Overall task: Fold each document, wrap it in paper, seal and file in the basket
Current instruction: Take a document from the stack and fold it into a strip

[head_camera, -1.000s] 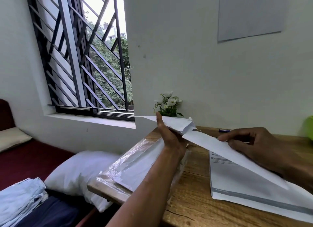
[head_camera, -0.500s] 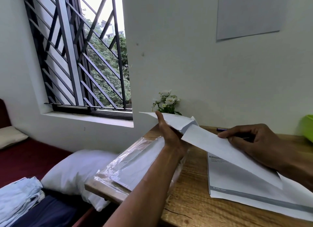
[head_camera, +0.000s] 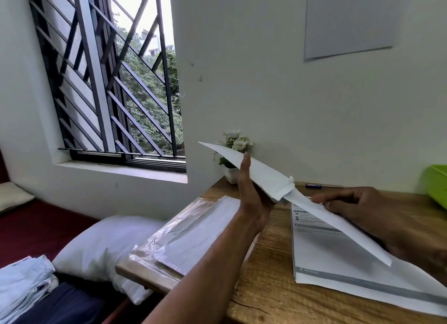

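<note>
A white paper envelope (head_camera: 261, 171) is held edge-on above the wooden desk (head_camera: 271, 285) by my left hand (head_camera: 251, 193), which grips it from below. A folded white document (head_camera: 338, 229) sticks out of the envelope's open right end, slanting down to the right. My right hand (head_camera: 358, 205) pinches the document near its upper part. A green basket (head_camera: 435, 185) shows at the right edge of the desk.
Printed sheets (head_camera: 338, 263) lie flat on the desk under the document. A plastic-wrapped pack of envelopes (head_camera: 183, 241) lies at the desk's left corner. A small flower pot (head_camera: 232, 154) and a pen (head_camera: 314, 185) stand by the wall. A pillow (head_camera: 101, 246) lies left of the desk.
My left hand has lifted the envelope's far end, tilting it steeper. The document has slid a little further into the envelope. My right hand stays on the document.
</note>
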The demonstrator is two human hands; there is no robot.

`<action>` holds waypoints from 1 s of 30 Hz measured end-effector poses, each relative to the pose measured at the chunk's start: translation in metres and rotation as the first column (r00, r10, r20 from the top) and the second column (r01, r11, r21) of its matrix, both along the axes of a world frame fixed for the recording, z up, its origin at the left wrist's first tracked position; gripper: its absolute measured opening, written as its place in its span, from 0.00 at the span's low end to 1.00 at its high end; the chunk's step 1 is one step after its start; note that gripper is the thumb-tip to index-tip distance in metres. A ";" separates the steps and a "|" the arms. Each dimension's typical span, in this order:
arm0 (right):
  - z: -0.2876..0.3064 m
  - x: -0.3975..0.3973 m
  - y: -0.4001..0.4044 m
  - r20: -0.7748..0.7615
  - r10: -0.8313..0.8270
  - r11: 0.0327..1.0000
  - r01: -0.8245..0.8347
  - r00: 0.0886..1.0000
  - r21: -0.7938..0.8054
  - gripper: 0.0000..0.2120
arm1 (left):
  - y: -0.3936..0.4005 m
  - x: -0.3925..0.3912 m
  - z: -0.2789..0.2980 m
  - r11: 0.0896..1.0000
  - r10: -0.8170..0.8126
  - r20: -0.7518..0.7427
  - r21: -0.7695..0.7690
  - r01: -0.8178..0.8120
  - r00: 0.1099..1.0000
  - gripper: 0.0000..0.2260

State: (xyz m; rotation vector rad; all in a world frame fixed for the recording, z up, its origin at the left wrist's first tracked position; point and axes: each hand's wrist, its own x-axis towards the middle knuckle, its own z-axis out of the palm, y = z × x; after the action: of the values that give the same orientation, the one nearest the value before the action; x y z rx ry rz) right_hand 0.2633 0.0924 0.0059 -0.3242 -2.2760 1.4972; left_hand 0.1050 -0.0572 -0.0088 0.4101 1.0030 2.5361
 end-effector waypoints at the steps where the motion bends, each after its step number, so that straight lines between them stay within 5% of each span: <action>1: 0.000 0.000 -0.001 0.016 0.016 1.000 -0.015 1.000 -0.021 0.12 | 0.001 0.001 -0.001 0.999 -0.025 -0.007 -0.032 0.025 1.000 0.23; 7: 0.004 0.004 -0.010 -0.024 0.055 0.982 -0.058 0.998 -0.181 0.08 | 0.001 0.011 -0.001 0.988 -0.150 -0.005 -0.047 0.150 0.989 0.20; 17: 0.019 0.013 -0.011 -0.113 0.345 0.784 -0.352 0.932 -0.511 0.29 | -0.025 -0.019 0.004 0.945 -0.057 0.182 0.326 -0.005 0.982 0.24; 22: 0.018 0.010 -0.011 -0.155 0.216 0.766 -0.266 0.964 -0.586 0.04 | -0.019 -0.018 0.003 0.971 -0.057 0.116 0.237 0.028 0.992 0.24; 30: 0.010 0.005 -0.009 -0.123 0.109 0.737 -0.163 0.986 -0.656 0.05 | -0.005 0.007 0.002 0.992 -0.125 -0.090 -0.027 0.123 0.988 0.18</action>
State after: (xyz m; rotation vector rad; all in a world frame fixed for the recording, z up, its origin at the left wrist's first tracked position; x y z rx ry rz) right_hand 0.2684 0.0834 0.0159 -0.2843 -1.6459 2.3345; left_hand 0.1119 -0.0622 -0.0067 0.5693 1.0039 2.4130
